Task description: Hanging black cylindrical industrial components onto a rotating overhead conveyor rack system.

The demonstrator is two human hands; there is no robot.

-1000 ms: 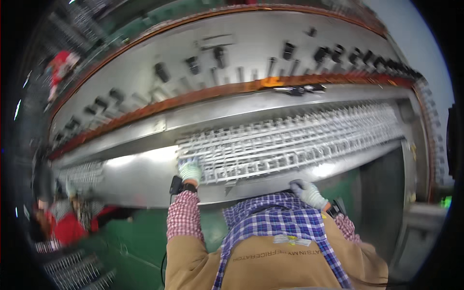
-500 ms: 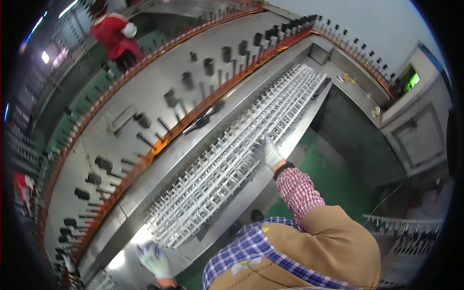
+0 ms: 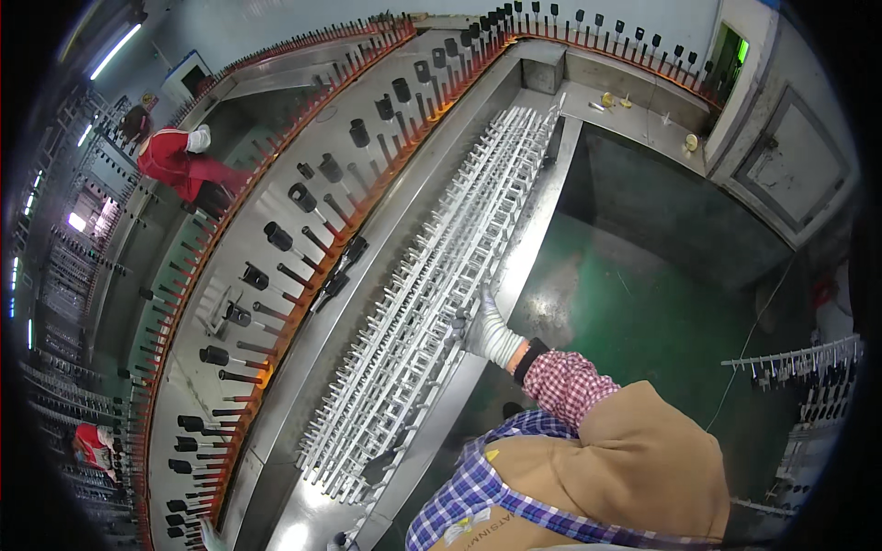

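A long stack of pale metal hanging racks (image 3: 418,308), thin bars with rows of short prongs, lies lengthwise on a steel ledge (image 3: 528,266). My right hand (image 3: 494,338), in a grey-and-white glove, is at the stack's near side, about midway along. Its thumb points up along the edge and its fingers curl onto the outer rack, closed on it as far as I can see. Of my left hand (image 3: 340,542) only dark gloved fingertips show at the lower edge, just below the stack's near end; the rest is out of the picture.
Beyond the ledge runs a curved conveyor line (image 3: 317,285) with upright spindles, several carrying black parts. A black object (image 3: 338,271) lies beside it. Small yellow items (image 3: 616,99) sit at the far right. A person in red (image 3: 175,165) stands far left; another gloved hand (image 3: 211,535) shows at lower left.
The view has turned, so the racks appear steeper. My right hand has slid from over the racks to their near edge. My left hand has dropped mostly out of the picture.
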